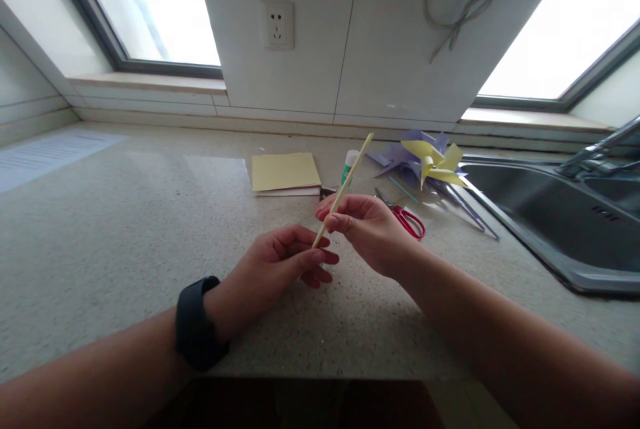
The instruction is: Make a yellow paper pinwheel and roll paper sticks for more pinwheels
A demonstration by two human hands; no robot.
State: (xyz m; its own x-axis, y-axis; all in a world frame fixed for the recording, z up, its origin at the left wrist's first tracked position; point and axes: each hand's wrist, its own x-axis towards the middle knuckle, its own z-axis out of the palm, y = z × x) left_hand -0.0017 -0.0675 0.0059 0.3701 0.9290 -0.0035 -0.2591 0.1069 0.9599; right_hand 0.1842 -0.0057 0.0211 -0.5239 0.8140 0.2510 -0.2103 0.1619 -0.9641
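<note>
A thin pale-yellow paper stick (356,161), apparently rolled, slants up and to the right above the counter. Its lower end sits between the thumb and fingers of my left hand (283,259), which has a dark watch band at the wrist. Higher up, my right hand (367,229) pinches the same stick between thumb and fingertips. Just beyond my hands lies a stack of yellow paper (285,172). A glue stick (349,166) with a white cap stands partly behind the paper stick. Red-handled scissors (407,221) lie by my right hand, partly covered by it.
Purple and yellow paper pinwheels (433,159) lie at the back right, their sticks (467,208) reaching toward the steel sink (540,216). A thin teal strip (403,189) is near them. A printed sheet (55,152) lies far left. The counter's front edge is close to me.
</note>
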